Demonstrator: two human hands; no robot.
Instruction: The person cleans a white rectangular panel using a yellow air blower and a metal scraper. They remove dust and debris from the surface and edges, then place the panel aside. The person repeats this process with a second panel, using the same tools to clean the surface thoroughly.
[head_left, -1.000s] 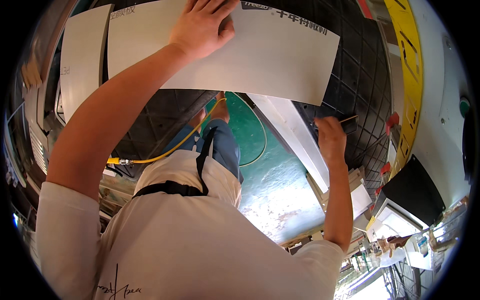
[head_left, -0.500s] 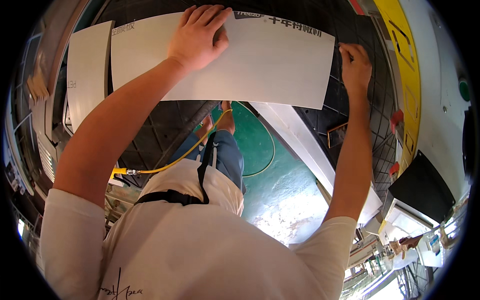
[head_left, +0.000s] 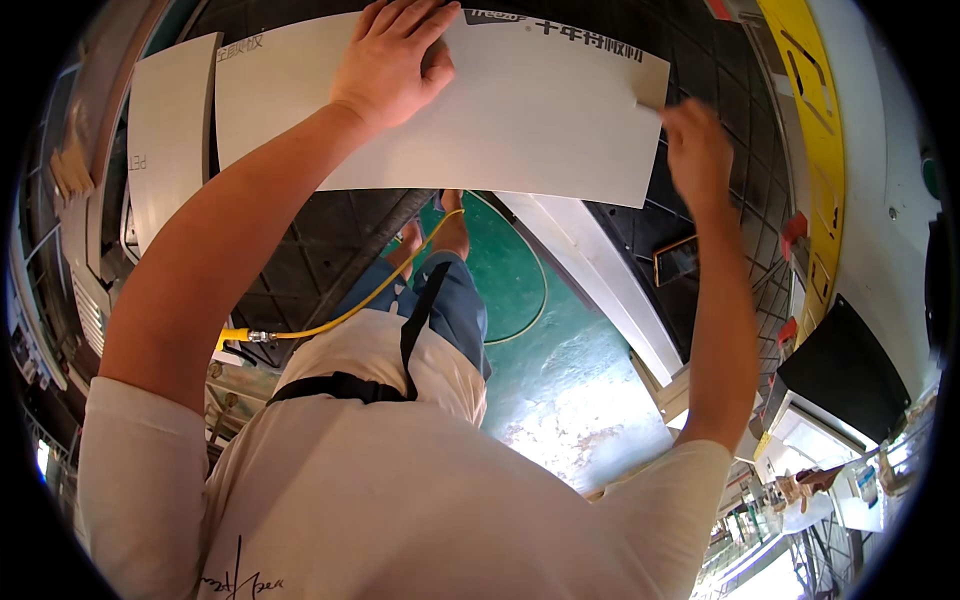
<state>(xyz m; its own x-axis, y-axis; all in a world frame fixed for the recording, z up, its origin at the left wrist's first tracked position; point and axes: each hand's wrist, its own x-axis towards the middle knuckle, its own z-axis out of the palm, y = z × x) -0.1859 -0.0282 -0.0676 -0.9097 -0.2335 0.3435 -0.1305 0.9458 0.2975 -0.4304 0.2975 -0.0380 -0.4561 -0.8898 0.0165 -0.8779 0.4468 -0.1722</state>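
A long white panel (head_left: 500, 130) with dark printing along its far edge lies across the black work surface. My left hand (head_left: 392, 62) rests palm down on it near the far edge, its fingers stretched out and the thumb apart. Just off the panel's right end, my right hand (head_left: 700, 150) is closed and slightly smeared by motion. From its fingers a small, thin, pale piece (head_left: 648, 105) sticks out over the panel's right edge; its kind cannot be made out.
A second white panel (head_left: 170, 130) lies at the left. A dark phone-like object (head_left: 678, 262) with an orange-brown rim lies on the black surface (head_left: 640, 235) at the right. A yellow hose (head_left: 375, 305) crosses in front of me. Farther right runs a yellow slotted rail (head_left: 822, 150).
My right hand has moved slightly left and nearer to me, bringing the pale piece over the panel's edge. The panel and my left hand appear shifted slightly up and left in view.
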